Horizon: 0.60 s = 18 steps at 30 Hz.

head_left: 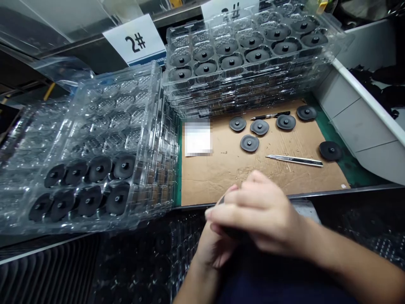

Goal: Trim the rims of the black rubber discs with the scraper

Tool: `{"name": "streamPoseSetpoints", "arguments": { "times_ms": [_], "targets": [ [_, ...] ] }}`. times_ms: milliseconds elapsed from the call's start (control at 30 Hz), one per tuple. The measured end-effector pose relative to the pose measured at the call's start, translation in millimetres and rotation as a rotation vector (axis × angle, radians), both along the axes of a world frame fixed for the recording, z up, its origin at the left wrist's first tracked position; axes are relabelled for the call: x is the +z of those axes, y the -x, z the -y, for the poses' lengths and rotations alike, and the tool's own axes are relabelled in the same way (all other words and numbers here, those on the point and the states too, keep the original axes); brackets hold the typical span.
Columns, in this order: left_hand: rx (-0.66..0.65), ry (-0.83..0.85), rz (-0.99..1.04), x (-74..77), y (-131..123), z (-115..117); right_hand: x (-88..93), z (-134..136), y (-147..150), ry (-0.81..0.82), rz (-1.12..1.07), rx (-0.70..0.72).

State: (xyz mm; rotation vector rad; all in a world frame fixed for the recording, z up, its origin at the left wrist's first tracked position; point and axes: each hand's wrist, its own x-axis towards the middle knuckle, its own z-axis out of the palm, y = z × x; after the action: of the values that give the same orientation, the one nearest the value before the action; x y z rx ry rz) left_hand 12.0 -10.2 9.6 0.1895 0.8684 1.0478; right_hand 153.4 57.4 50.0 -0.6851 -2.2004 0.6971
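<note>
A dark piece (233, 232) sits between left grip (214, 248) and right grip (267, 211).

right hand (264, 211) curled | over left hand (218, 247) (partly hidden) | forearms (340, 249) bare

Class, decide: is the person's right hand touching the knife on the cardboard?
Apart. The head view shows a strip of cardboard between the right hand and the knife.

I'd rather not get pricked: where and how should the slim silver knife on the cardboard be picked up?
Probably by the right end of the knife, pinched across its two long edges, coming from above and the near side. It lies flat, its pointed tip to the left, and a black disc sits close on the far side of that end.
</note>
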Motion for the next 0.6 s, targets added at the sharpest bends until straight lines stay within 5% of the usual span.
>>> {"name": "streamPoseSetpoints", "arguments": {
  "times_ms": [100, 200, 333, 433, 533, 600],
  "targets": [
    [0.027, -0.03, 0.09, -4.0, 6.2, -0.2, -25.7, -14.6, -12.0, 0.29, 0.074, -0.177],
    [0.04, -0.037, 0.195, -9.5, 16.8, 1.2, -69.7, -15.7, -26.0, 0.553, 0.2, -0.295],
    [0.019, -0.036, 0.223, -14.2, 24.7, 1.4, -114.3, 0.6, -32.3, 0.593, 0.207, -0.309],
    [0.016, -0.042, 0.214, -16.1, 23.0, -0.6, -100.5, 4.8, -26.7, 0.58, 0.167, -0.424],
    [0.046, -0.037, 0.162, -16.9, 19.1, -3.5, -53.8, 5.2, -8.8, 0.423, 0.051, -0.523],
    [0.078, -0.03, 0.093, -16.5, 18.7, -5.9, -24.1, 9.0, 8.2, 0.223, -0.012, -0.379]
  ]
}}
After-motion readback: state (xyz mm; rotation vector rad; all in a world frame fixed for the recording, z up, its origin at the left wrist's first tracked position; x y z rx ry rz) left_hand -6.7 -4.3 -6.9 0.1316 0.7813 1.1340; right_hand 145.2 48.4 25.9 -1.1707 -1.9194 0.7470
